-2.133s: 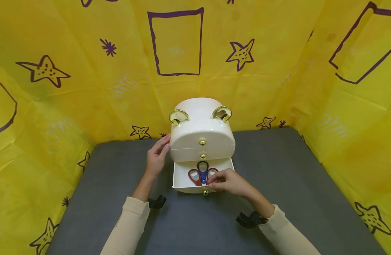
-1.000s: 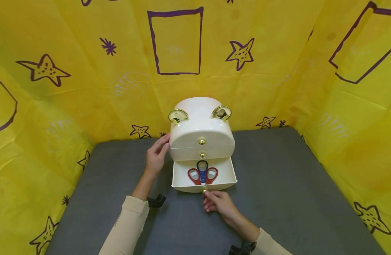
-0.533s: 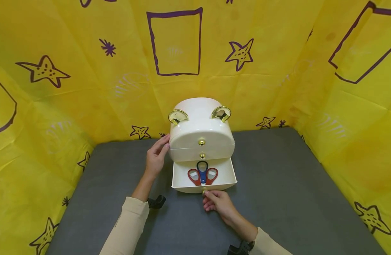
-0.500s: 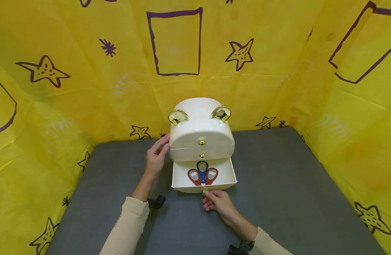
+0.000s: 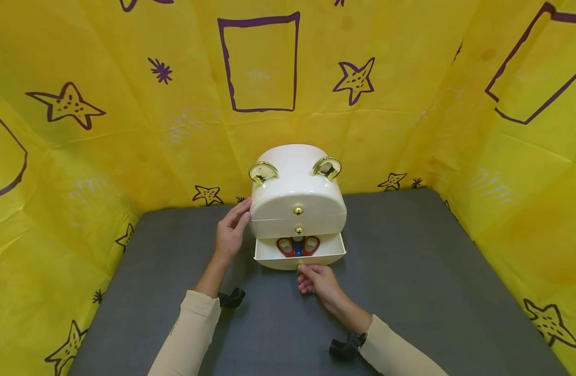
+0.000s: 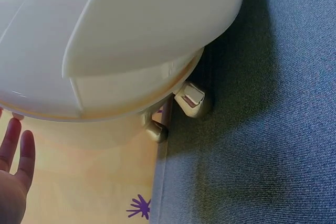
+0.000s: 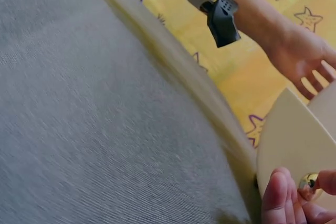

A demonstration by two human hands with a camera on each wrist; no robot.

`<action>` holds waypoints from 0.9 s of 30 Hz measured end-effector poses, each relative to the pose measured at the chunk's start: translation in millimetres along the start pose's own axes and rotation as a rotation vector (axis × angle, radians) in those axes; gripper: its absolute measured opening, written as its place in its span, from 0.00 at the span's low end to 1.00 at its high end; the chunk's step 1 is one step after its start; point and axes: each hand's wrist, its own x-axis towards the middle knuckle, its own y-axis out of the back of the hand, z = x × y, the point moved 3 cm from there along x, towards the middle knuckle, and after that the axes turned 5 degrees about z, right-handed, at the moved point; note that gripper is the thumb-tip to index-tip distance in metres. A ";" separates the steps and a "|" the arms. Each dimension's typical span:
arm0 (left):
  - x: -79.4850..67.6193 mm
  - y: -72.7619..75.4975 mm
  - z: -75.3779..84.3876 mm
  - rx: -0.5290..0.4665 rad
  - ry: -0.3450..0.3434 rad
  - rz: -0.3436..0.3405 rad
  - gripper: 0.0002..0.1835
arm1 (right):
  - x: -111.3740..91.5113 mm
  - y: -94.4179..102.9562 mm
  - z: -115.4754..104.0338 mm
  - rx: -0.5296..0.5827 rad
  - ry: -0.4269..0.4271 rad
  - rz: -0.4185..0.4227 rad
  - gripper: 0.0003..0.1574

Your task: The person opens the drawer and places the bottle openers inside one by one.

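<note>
A white rounded storage box [image 5: 297, 177] with gold knobs and two gold-rimmed ears stands at the back of the table. Its bottom drawer [image 5: 273, 262] is partly pulled out. Inside lie scissors with red handles [image 5: 311, 245] and a blue-handled piece [image 5: 298, 247] between them; their far ends are hidden under the box. My right hand [image 5: 321, 284] pinches the drawer's gold knob [image 7: 308, 186] between thumb and fingers. On the left side of the box, my left hand [image 5: 230, 232] rests its fairly straight fingertips against the wall.
The grey table [image 5: 410, 292] runs up to a yellow cloth backdrop [image 5: 410, 68] with purple drawings. Gold feet [image 6: 191, 100] hold the box up at its base. A dark wrist-worn mount [image 5: 231, 298] sits on each forearm.
My right hand moves from the scissors down to the knob and pinches it. Over the last half second the drawer slides partway inward. My left hand stays on the box.
</note>
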 end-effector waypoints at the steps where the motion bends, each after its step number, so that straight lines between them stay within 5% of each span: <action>1: -0.1 0.0 -0.2 -0.002 -0.003 -0.001 0.17 | 2.2 -0.1 -1.4 -0.001 0.002 0.001 0.24; 21: -0.8 -0.6 -3.1 -0.063 -0.083 0.013 0.17 | 40.5 -1.5 -17.6 -0.010 0.009 0.026 0.21; 27: -0.4 -1.4 -2.2 -0.029 -0.050 0.015 0.17 | 47.5 -1.2 -20.2 -0.023 0.008 0.032 0.21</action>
